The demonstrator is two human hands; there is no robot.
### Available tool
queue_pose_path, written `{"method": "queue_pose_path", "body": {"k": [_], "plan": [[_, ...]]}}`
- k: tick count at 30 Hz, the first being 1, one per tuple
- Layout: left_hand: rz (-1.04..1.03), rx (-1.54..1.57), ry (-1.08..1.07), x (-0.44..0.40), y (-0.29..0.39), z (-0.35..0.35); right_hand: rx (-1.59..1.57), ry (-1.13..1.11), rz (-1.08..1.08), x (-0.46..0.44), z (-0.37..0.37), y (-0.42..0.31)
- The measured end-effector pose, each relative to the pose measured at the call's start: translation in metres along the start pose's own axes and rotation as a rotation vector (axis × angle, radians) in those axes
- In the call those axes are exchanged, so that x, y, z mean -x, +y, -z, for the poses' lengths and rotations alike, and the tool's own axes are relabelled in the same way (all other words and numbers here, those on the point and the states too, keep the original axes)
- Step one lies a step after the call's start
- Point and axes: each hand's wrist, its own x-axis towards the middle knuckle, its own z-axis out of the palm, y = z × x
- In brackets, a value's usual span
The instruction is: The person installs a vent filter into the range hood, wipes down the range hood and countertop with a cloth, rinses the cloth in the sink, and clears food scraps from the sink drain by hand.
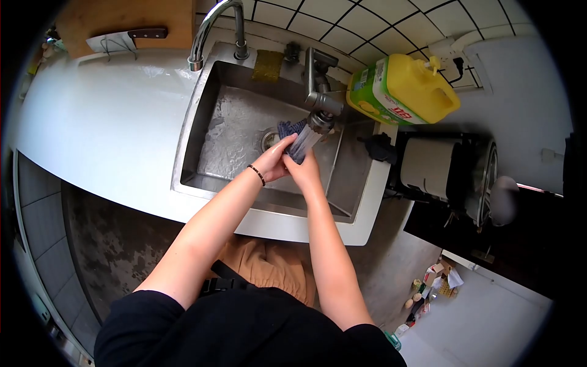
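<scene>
Over the steel sink (229, 110), water streams from the faucet head (321, 121) onto a dark blue patterned cloth (291, 128). My left hand (273, 160), with a beaded bracelet at the wrist, is closed on the cloth from the left side. From the right, my right hand (303, 168) grips the same cloth, close against my left hand. Part of the cloth hangs out beyond my fingers, above the drain. The cloth's lower part is hidden between my hands.
A curved chrome spout (199, 46) rises at the sink's back left. Behind the basin are a yellow-green sponge cloth (268, 65) and a large yellow detergent jug (403, 88). A cleaver (125, 39) rests by a wooden board (92, 18). Black cloth (379, 148) lies at the right rim.
</scene>
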Motion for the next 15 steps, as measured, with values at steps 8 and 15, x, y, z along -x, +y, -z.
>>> {"method": "queue_pose_path", "body": {"k": [8,15], "plan": [[-0.123,0.072,0.010,-0.004,0.007,-0.015,-0.341,-0.174,-0.264,-0.019,0.047,-0.020],[-0.078,0.027,0.309,-0.016,-0.007,0.000,-0.374,0.133,-0.165,-0.110,0.083,-0.022]]}}
